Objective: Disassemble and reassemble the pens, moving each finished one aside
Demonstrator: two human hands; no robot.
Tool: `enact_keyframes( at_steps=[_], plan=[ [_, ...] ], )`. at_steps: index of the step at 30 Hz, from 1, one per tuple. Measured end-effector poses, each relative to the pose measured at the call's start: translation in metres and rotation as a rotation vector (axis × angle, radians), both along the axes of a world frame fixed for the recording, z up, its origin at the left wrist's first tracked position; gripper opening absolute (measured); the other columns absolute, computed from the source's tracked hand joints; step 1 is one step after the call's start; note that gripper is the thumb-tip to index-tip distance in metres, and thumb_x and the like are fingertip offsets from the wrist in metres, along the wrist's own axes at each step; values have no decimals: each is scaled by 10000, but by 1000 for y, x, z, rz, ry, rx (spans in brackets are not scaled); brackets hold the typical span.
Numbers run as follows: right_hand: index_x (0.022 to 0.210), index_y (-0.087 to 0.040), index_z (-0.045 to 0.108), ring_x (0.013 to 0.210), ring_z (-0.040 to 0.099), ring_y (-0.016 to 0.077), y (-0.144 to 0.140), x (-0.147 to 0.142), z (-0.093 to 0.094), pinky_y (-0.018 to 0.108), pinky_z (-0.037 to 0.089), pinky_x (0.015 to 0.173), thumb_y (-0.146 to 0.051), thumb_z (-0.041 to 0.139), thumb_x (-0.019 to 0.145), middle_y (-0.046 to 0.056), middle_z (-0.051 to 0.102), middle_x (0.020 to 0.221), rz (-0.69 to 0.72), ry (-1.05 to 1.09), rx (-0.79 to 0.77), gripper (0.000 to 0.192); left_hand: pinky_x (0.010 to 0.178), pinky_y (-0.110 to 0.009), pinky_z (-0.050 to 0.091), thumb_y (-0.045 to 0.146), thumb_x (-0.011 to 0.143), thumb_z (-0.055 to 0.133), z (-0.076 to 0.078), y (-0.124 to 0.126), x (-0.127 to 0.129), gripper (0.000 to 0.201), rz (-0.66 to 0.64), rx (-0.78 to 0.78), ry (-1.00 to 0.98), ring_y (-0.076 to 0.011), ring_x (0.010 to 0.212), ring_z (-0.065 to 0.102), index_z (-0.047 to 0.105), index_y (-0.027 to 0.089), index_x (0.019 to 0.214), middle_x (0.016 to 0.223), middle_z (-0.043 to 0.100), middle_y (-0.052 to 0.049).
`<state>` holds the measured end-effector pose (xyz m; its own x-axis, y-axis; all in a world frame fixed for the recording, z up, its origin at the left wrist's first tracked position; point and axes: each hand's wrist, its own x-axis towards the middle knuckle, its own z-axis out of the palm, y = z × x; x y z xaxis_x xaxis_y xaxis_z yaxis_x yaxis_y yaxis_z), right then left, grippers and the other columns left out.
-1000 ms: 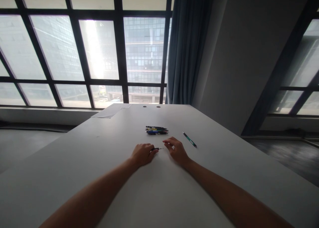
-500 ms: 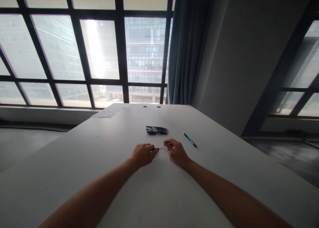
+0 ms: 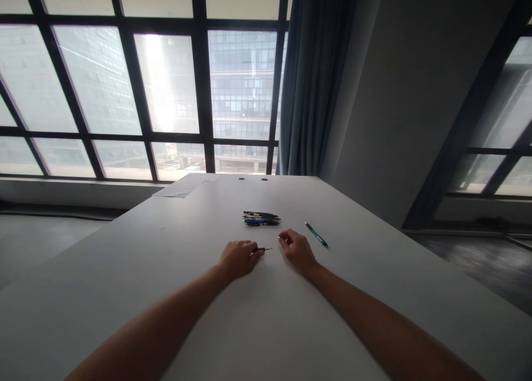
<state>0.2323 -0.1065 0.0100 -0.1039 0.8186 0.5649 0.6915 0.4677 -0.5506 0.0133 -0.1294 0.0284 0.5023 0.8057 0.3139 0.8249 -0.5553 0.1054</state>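
My left hand (image 3: 238, 258) rests on the white table, its fingers closed round a dark pen (image 3: 259, 249). The pen's thin tip points right, and most of its barrel is hidden in the hand. A short gap to the right, my right hand (image 3: 299, 252) is held with thumb and fingertips pinched together. Whatever may be between those fingertips is too small to make out. Beyond both hands lies a bunch of pens (image 3: 261, 219), side by side, in black, blue and yellow tones. To the right of my right hand, a green and black pen (image 3: 316, 235) lies slanted by itself.
The white table (image 3: 233, 325) stretches away toward the large windows. Sheets of paper (image 3: 178, 189) lie at its far left edge. Two dark round holes (image 3: 264, 179) show near the far end. A blue curtain (image 3: 311, 92) hangs behind the table.
My right hand has drawn slightly right, away from the pen tip, and its fingers have closed into a tighter pinch. My left hand and the pens lie as before.
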Motion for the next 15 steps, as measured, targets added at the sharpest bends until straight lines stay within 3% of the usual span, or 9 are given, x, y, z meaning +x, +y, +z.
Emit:
enact_keyframes(
  at_steps=[4,15],
  plan=[
    [809,-175,627,650,566,148,7,6,-2,250,421,624,-221,558,788,26,643,728,-79,-85,-47,86,639,-279,427,512,953,317,0,1,0,457,9,-12,-6,-186,740,638,648,202,890,866,693,-68],
    [792,-179,691,708,587,153,7,8,0,257,427,682,-157,588,787,46,684,813,-109,-204,-29,106,632,-274,421,513,955,306,0,1,0,457,8,-12,6,-191,738,639,644,208,914,877,695,-66]
  ],
)
